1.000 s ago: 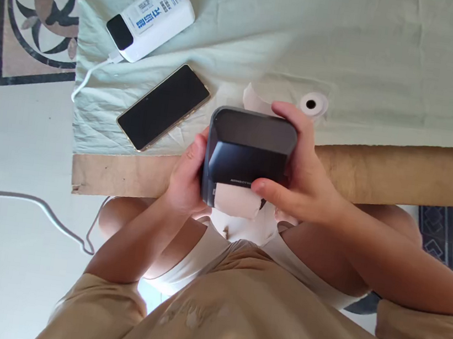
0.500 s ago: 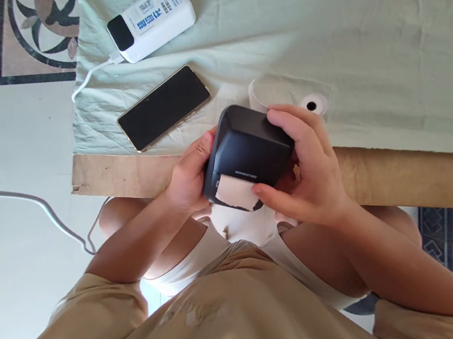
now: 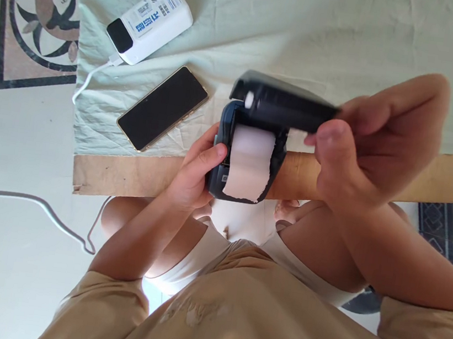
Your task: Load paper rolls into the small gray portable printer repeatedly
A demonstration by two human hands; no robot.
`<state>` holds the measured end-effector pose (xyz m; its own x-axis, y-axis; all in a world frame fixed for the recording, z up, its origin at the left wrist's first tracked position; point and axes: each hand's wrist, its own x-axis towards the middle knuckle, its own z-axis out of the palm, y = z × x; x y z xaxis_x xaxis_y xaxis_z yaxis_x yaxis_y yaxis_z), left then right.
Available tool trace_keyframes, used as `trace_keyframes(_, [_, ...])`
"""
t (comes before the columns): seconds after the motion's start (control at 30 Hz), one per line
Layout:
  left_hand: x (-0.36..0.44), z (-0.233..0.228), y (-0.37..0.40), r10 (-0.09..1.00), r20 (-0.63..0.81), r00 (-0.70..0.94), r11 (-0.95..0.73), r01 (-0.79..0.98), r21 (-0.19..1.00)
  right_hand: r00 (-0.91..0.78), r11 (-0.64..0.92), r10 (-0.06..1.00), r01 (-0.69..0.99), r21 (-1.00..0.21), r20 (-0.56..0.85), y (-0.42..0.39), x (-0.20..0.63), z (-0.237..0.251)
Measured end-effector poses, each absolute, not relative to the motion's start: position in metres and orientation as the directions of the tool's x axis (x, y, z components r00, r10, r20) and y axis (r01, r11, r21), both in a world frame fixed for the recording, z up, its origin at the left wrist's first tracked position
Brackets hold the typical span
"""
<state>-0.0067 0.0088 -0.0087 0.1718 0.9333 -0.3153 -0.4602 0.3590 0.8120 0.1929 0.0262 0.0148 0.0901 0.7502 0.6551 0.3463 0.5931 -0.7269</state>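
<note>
A small black label printer [image 3: 217, 182] is gripped along its left side by my left hand [image 3: 197, 168], thumb on its upper edge. Inside the open printer sits a white paper roll [image 3: 254, 140], its torn end hanging over the front. My right hand [image 3: 380, 140] pinches the right end of the printer's black lid [image 3: 289, 103], raised above the body and blurred by motion. Whether the lid is still joined at the back, I cannot tell.
To the left on the green cloth [image 3: 353, 30] lie a dark-screened phone [image 3: 163, 108] and a white power bank [image 3: 158, 21] with a white cable [image 3: 91, 74]. A wooden board [image 3: 126, 173] runs along the near edge. A clothes hanger [image 3: 30, 199] is at far left.
My right hand has lifted the printer's lid up and to the right, uncovering the paper roll. The small white roll seen earlier on the cloth is now hidden. My left hand keeps its hold.
</note>
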Motion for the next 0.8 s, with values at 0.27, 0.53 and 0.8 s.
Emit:
trace_keyframes(0.27, [-0.008,-0.013,0.003,0.948,-0.282,0.145,0.317,-0.436,0.842,-0.263,0.606,0.768,0.594,-0.529,0.584,0.017,0.195,0.009])
trace_keyframes(0.53, [-0.01,-0.011,0.001,0.933,-0.302,0.195,0.359,-0.459,0.813,-0.448,0.631,0.746,0.712,-0.308,0.494,0.011,0.201,0.014])
trace_keyframes(0.8, [-0.006,-0.004,0.0,0.912,-0.299,0.281,0.4,-0.445,0.801,-0.433,0.602,0.786,0.699,-0.387,0.441,0.015,0.205,0.01])
